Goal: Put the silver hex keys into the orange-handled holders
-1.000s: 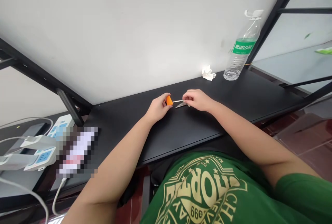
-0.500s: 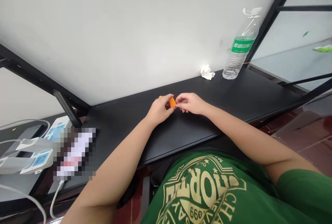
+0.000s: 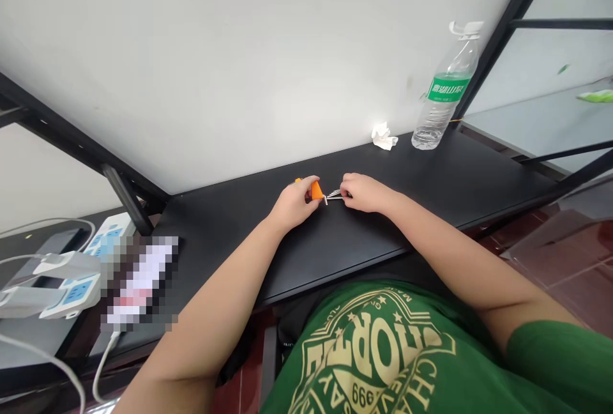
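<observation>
My left hand (image 3: 295,203) is closed round a small orange plastic piece (image 3: 317,190), with the thumb and fingers on either side of it. Another bit of orange shows past the back of that hand. Just to the right, my right hand (image 3: 366,193) pinches several thin silver metal rods (image 3: 335,194). They span the gap between the hands, and a short bent end sits beside the orange piece. Whether the rods are joined to it I cannot tell. Both hands are over the black tabletop (image 3: 306,248), and the fingers hide the far ends of the rods.
Against the wall stand a clear water bottle (image 3: 440,101) with a green label and a crumpled white tissue (image 3: 384,137). To the left are a pixelated phone (image 3: 141,280) on a white cable and white power strips (image 3: 79,292) with plugs. Black metal frame bars (image 3: 127,197) flank the table.
My right hand has moved a little right, away from the orange piece, and thin silver rods now show between the hands. My left hand keeps its hold, almost unmoved.
</observation>
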Demonstrator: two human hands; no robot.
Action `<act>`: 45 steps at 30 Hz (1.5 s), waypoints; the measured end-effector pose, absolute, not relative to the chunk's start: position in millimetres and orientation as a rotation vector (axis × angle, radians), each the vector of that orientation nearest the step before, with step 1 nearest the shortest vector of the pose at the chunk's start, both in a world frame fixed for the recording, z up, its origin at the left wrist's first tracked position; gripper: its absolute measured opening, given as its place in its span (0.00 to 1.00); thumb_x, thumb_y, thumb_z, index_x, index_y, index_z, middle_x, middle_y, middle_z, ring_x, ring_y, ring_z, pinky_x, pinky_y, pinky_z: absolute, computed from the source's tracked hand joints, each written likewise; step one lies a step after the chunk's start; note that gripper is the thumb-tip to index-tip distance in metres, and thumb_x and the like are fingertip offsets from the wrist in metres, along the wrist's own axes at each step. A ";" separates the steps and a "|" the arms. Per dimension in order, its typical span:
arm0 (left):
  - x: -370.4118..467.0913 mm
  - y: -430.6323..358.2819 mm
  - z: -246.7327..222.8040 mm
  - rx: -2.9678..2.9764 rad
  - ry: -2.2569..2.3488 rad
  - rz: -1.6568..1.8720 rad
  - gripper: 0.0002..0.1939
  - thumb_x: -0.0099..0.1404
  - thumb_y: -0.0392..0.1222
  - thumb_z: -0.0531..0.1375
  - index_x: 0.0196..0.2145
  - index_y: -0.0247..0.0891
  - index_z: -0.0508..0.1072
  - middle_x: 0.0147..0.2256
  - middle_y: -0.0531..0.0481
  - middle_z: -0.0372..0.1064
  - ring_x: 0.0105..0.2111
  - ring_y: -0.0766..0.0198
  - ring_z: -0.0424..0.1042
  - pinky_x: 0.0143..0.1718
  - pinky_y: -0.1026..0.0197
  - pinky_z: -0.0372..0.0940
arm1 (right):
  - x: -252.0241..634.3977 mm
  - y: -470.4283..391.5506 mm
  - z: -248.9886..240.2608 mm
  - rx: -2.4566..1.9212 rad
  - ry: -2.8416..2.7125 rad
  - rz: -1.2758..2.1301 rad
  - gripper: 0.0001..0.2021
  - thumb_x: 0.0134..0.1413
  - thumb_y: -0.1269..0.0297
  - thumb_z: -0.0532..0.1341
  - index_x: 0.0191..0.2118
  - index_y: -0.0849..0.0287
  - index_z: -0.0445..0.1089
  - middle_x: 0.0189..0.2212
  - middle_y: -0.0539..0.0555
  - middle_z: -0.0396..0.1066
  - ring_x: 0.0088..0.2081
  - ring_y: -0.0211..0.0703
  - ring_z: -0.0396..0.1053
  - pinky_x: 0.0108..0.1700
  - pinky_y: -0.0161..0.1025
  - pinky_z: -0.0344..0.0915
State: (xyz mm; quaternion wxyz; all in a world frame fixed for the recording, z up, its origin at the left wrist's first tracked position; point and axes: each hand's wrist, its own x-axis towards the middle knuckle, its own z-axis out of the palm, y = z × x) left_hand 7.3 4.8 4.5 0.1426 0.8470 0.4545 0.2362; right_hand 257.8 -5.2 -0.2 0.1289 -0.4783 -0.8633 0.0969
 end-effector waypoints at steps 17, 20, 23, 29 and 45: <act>6.0 5.7 3.7 2.412 1.301 0.676 0.27 0.63 0.39 0.62 0.60 0.40 0.72 0.37 0.51 0.75 0.36 0.59 0.74 0.43 0.56 0.69 | 262.1 -5.7 -0.1 -1.036 -2.179 0.432 0.06 0.64 0.69 0.59 0.36 0.57 0.73 0.35 0.53 0.72 0.33 0.41 0.66 0.38 0.39 0.61; 4.2 8.5 0.8 2.396 1.294 0.694 0.28 0.63 0.39 0.63 0.61 0.41 0.72 0.37 0.51 0.75 0.36 0.59 0.74 0.44 0.56 0.69 | 263.2 -6.4 0.2 -1.019 -2.161 0.412 0.06 0.65 0.69 0.59 0.36 0.57 0.73 0.35 0.53 0.73 0.34 0.41 0.67 0.39 0.39 0.61; 2.7 10.0 -0.6 2.394 1.290 0.698 0.27 0.63 0.41 0.63 0.61 0.41 0.72 0.37 0.51 0.75 0.36 0.59 0.74 0.43 0.56 0.70 | 264.1 -6.2 -0.4 -1.001 -2.179 0.396 0.07 0.65 0.69 0.59 0.37 0.57 0.74 0.36 0.53 0.74 0.34 0.42 0.68 0.39 0.39 0.62; 4.7 6.4 1.1 2.374 1.220 0.721 0.26 0.63 0.45 0.65 0.59 0.42 0.73 0.38 0.51 0.76 0.35 0.60 0.74 0.45 0.55 0.71 | 261.6 -7.5 -1.4 -0.899 -2.213 0.375 0.09 0.67 0.69 0.58 0.37 0.56 0.76 0.38 0.55 0.75 0.39 0.45 0.72 0.44 0.42 0.66; 15.4 -7.4 12.3 2.401 1.038 0.684 0.16 0.66 0.43 0.62 0.51 0.46 0.74 0.41 0.53 0.78 0.41 0.60 0.77 0.50 0.57 0.71 | 243.7 -7.7 -10.7 -0.928 -1.959 0.938 0.09 0.55 0.73 0.59 0.42 0.56 0.67 0.37 0.51 0.72 0.37 0.42 0.72 0.43 0.42 0.70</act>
